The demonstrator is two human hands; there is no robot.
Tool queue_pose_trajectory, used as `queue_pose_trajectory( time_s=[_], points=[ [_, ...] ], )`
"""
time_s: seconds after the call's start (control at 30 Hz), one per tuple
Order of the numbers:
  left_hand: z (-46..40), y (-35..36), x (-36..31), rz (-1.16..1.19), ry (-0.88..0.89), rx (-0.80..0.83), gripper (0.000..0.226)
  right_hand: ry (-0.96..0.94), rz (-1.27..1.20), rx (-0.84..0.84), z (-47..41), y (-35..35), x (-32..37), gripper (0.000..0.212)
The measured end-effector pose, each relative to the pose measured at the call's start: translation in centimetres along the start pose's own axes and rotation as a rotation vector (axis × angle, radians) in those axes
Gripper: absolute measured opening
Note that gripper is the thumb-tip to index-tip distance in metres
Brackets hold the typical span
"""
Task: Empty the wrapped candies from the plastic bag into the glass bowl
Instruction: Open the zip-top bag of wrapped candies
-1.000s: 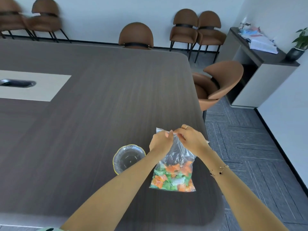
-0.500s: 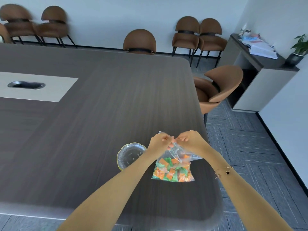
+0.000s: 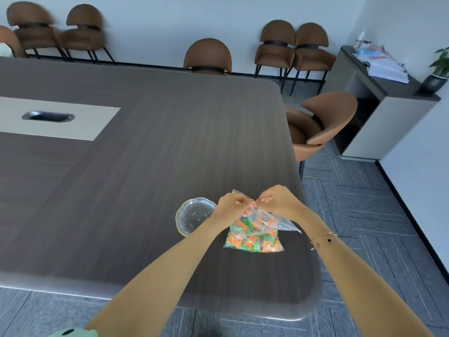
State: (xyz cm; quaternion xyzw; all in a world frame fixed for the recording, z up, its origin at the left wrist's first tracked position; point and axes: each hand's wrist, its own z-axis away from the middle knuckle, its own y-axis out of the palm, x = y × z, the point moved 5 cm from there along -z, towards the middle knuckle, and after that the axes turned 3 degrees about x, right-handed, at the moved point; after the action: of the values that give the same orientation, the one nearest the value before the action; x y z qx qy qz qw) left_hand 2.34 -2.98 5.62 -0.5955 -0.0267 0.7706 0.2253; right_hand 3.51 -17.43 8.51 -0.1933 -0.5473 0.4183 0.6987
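A clear plastic bag (image 3: 267,221) full of orange and green wrapped candies (image 3: 252,240) rests with its bottom on the dark table (image 3: 145,166). My left hand (image 3: 232,205) and my right hand (image 3: 277,199) both pinch the bag's top edge, fingertips close together above the candies. The glass bowl (image 3: 192,216), with a yellowish rim and nothing visible inside, sits on the table just left of the bag, partly behind my left wrist.
The table's right edge runs close to the bag, with a brown chair (image 3: 315,127) tucked beside it. More brown chairs (image 3: 209,57) line the far wall. A grey cabinet (image 3: 379,98) with papers and a plant stands at right.
The bag has sunk from hanging upright to slumping with its bottom on the table. My hands dropped lower while still pinching its top, and the camera view shifted slightly.
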Motion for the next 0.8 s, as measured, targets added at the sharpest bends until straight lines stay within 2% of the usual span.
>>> queue_pose_trajectory(
  time_s=[0.17,0.43,0.63,0.73,0.8],
  points=[
    [1.0,0.4,0.7,0.057,-0.048,0.088,0.032,-0.020,0.030,0.058,0.4,1.0,-0.2,0.022],
    [1.6,0.4,1.1,-0.052,-0.038,0.083,0.026,-0.070,0.007,0.065,0.4,2.0,0.1,0.015],
    [1.5,0.2,0.7,-0.116,-0.049,0.043,0.027,-0.066,0.106,-0.026,0.7,2.1,0.6,0.021],
    [1.7,0.2,0.7,-0.244,-0.053,0.091,0.024,-0.030,0.166,-0.108,0.5,1.1,0.1,0.017],
    [2.1,0.0,1.2,-0.240,-0.078,0.101,0.026,0.017,0.182,-0.113,0.3,0.8,-0.7,0.018]
  ],
)
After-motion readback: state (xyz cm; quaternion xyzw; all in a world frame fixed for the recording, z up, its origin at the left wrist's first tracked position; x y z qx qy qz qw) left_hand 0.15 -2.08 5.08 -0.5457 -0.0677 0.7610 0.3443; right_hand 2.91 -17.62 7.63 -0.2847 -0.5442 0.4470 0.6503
